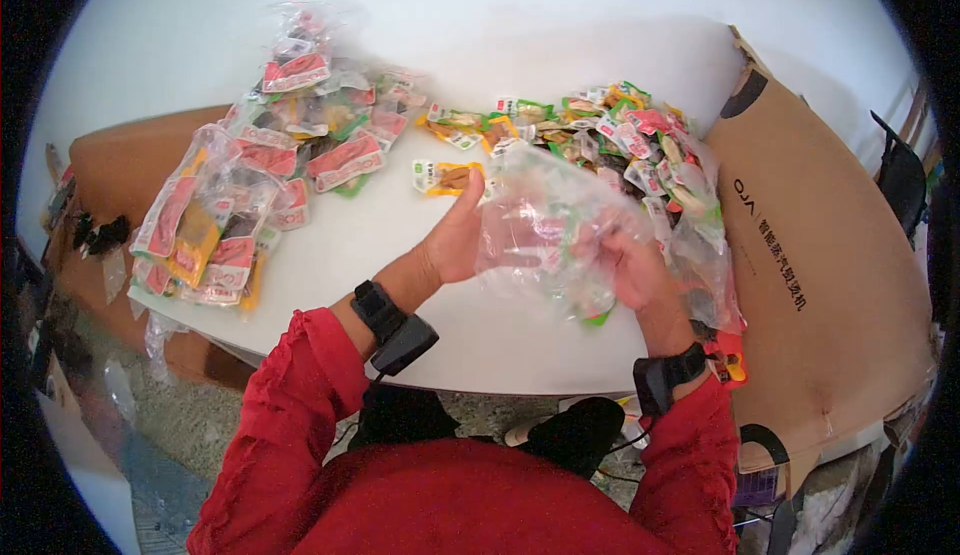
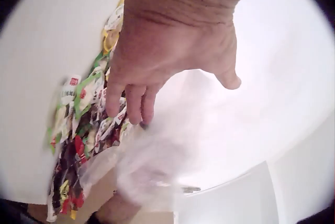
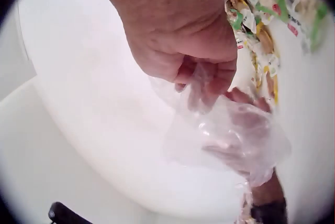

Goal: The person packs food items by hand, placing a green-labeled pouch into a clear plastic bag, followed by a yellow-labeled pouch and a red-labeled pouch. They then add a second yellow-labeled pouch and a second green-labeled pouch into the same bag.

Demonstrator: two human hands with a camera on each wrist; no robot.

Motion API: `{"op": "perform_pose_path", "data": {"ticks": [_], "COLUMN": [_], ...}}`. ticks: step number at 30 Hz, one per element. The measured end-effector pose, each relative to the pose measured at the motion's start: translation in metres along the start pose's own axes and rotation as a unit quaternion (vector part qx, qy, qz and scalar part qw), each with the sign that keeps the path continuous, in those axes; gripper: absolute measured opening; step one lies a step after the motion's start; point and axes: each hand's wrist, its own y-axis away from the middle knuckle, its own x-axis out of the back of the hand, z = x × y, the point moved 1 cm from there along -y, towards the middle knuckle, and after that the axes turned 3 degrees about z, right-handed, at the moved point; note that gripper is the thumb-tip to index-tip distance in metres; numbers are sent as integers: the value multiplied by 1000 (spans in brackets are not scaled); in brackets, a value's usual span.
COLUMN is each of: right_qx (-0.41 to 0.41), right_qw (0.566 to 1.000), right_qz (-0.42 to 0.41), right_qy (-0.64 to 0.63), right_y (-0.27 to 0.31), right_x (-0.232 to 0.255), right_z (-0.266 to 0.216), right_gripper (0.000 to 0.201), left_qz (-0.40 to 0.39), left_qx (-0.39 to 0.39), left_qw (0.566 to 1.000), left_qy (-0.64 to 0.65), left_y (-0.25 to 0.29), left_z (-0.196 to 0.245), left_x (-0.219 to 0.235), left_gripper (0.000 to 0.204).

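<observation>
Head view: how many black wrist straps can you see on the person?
2. The left strap sits between the left hand and its sleeve; the right strap is below the right hand, which pinches the clear bag.

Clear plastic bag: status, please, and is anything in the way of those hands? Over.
Right hand pinches clear plastic bag. Left hand open, fingers showing through the film. Packet heap close by, nothing plainly blocking.

Bright, soft shadows, motion blur, dark curved edges
</observation>
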Motion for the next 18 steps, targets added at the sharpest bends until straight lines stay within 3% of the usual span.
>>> {"op": "perform_pose_path", "data": {"ticks": [2, 4, 6, 7, 9, 12, 13, 14, 18], "right_qx": [-54, -81, -142, -142, -87, -142, -145, -143, -152], "right_qw": [995, 993, 963, 964, 954, 975, 986, 987, 982], "right_qz": [57, 43, -45, -43, -152, -120, -73, -70, -12], "right_qy": [64, 67, 224, 219, 244, 124, 24, 21, 109], "right_y": [9, 16, 26, 31, 42, 52, 55, 52, 48], "right_x": [1, 14, 11, 13, 15, 10, 0, 5, 28], "right_z": [14, 22, 18, 16, 11, -11, -18, -20, -7], "right_gripper": [15, 22, 42, 42, 66, 75, 67, 67, 44], "left_qz": [-18, 53, 64, 72, 67, 48, 36, 34, 7], "left_qx": [5, -4, -13, -24, -17, 12, 33, 37, 106], "left_qw": [1000, 974, 973, 971, 968, 965, 966, 966, 947], "left_qy": [8, -221, -223, -227, -243, -256, -254, -254, -303], "left_y": [4, 6, 11, 14, 19, 23, 24, 25, 25], "left_z": [10, 13, 14, 15, 15, 12, 11, 10, 6], "left_x": [1, 0, -5, -8, -8, 0, 0, -1, -15], "left_gripper": [72, 55, 49, 43, 39, 32, 29, 29, 33]}}
